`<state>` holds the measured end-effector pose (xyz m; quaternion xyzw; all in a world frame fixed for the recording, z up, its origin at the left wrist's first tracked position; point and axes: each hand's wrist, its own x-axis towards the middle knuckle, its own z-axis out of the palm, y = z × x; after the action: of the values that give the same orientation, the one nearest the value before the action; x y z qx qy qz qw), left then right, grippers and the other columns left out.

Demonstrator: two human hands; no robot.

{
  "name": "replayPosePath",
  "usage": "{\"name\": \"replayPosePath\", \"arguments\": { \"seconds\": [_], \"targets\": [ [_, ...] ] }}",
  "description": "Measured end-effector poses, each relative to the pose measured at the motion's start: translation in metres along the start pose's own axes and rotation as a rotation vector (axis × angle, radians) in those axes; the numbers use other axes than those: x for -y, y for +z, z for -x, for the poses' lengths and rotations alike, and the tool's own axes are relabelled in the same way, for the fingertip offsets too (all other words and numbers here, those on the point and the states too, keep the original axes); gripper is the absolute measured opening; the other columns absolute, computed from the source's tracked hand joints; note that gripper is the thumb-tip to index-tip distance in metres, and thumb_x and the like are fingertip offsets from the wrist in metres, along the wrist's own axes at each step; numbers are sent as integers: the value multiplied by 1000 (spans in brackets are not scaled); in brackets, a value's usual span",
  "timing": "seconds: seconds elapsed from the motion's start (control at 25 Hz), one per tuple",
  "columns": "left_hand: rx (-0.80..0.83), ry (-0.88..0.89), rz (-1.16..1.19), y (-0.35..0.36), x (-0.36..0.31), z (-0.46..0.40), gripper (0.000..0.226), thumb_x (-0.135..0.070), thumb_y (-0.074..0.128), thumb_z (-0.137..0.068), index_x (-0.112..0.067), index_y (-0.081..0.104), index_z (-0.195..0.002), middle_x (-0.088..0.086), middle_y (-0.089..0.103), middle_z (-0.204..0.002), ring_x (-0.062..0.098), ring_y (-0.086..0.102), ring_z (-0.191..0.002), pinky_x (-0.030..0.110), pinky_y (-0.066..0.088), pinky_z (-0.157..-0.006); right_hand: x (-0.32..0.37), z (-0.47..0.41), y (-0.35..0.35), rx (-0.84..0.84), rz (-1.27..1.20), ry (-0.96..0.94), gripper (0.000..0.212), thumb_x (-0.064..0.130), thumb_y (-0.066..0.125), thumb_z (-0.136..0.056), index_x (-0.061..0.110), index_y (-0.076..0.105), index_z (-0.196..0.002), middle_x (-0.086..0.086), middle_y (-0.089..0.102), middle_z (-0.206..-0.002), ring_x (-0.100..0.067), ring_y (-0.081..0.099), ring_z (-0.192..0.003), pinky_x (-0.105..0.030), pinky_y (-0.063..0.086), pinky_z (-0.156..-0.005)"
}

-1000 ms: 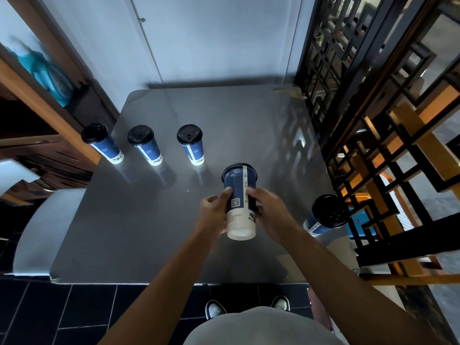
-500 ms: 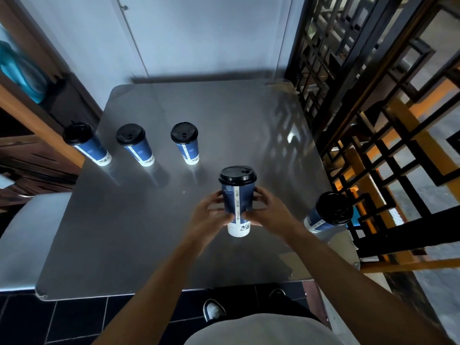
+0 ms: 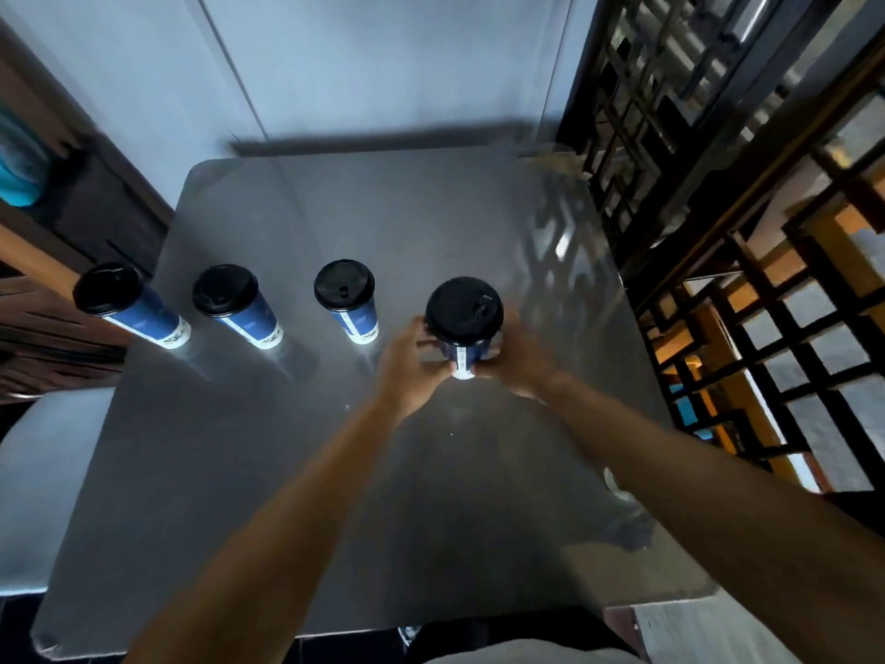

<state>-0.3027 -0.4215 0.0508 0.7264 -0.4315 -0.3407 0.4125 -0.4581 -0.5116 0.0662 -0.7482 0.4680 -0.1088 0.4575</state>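
A blue paper cup with a black lid (image 3: 463, 312) stands upright near the middle of the grey metal table (image 3: 431, 222), at the right end of a row. My left hand (image 3: 407, 364) grips its left side and my right hand (image 3: 519, 359) grips its right side, low on the cup. Three more blue cups with black lids stand to its left: one (image 3: 346, 299) close by, one (image 3: 234, 304) further left, one (image 3: 122, 301) at the table's left edge. The hands are blurred.
A black lattice screen (image 3: 718, 208) runs along the table's right side. Dark wooden shelving (image 3: 57, 242) stands at the left, and a pale wall (image 3: 359, 64) lies behind. A grey seat (image 3: 43, 472) sits at lower left.
Both hands have carried the cup forward, away from me, and turned it upright in line with the row of three. The cup at the right table edge is no longer in view.
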Motion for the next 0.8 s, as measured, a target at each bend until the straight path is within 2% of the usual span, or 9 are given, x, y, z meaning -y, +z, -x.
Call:
{"name": "replayPosePath", "arguments": {
  "seconds": [0.04, 0.08, 0.16, 0.24, 0.28, 0.36, 0.44, 0.6, 0.8],
  "targets": [
    [-7, 6, -24, 3, -2, -17, 46, 1, 81, -74, -12, 61, -113, -7, 70, -96, -18, 61, -84, 6, 47, -73, -4, -21, -8, 25, 29, -8, 85, 16, 87, -72, 9, 41, -142, -7, 62, -129, -25, 61, -114, -40, 51, -95],
    [-7, 9, -35, 7, -3, -33, 42, 1, 80, -74, -14, 62, -110, -3, 71, -98, -14, 63, -86, 3, 46, -70, -10, -41, -14, 55, 61, -15, 84, 19, 87, -71, 11, 43, -143, -8, 64, -129, -26, 61, -116, -40, 52, -96],
    [11, 0, -31, 16, 1, -65, 43, 0, 79, -76, -15, 61, -112, -1, 70, -105, -6, 64, -94, -1, 44, -71, -23, -76, -23, 83, 125, -19, 79, 24, 85, -71, 16, 50, -141, -1, 68, -122, -20, 63, -110, -22, 49, -87],
    [34, -21, -19, 25, 8, -92, 52, -5, 80, -78, -15, 57, -124, -13, 66, -108, -16, 61, -96, -3, 43, -74, -37, -104, -26, 65, 152, -30, 70, 25, 83, -71, 19, 57, -136, 13, 65, -104, -8, 59, -95, 3, 36, -70],
    [43, -29, -21, 28, 12, -101, 56, -7, 80, -78, -15, 55, -128, -19, 63, -108, -22, 59, -96, -3, 43, -77, -43, -113, -27, 49, 149, -40, 67, 23, 83, -71, 18, 61, -133, 17, 61, -96, -3, 56, -91, 7, 33, -64],
    [53, -41, -5, 37, 22, -115, 60, -7, 80, -79, -15, 52, -132, -22, 62, -110, -25, 57, -98, 0, 44, -81, -55, -127, -26, 37, 157, -52, 60, 21, 82, -71, 14, 65, -128, 23, 55, -86, 4, 52, -85, 9, 31, -62],
    [59, -54, 16, 46, 32, -125, 59, -3, 79, -80, -12, 51, -132, -21, 62, -112, -21, 59, -103, 1, 44, -81, -64, -138, -24, 62, 159, -64, 58, 19, 81, -73, 12, 64, -128, 25, 54, -86, 10, 50, -83, 7, 33, -63],
    [76, -84, -12, 55, 44, -131, 61, -6, 78, -81, -16, 50, -134, -12, 65, -117, 6, 64, -115, 8, 45, -87, -75, -144, -20, 114, 152, -59, 56, 16, 77, -75, 14, 60, -129, 19, 60, -92, -6, 62, -82, 0, 37, -64],
    [108, -100, -36, 55, 49, -131, 65, -7, 77, -84, -16, 47, -141, -5, 65, -125, 6, 61, -117, -3, 42, -78, -84, -143, -16, 76, 122, -72, 61, 14, 80, -73, 16, 59, -129, 30, 54, -87, 16, 56, -77, 4, 37, -67]
  ]
}}
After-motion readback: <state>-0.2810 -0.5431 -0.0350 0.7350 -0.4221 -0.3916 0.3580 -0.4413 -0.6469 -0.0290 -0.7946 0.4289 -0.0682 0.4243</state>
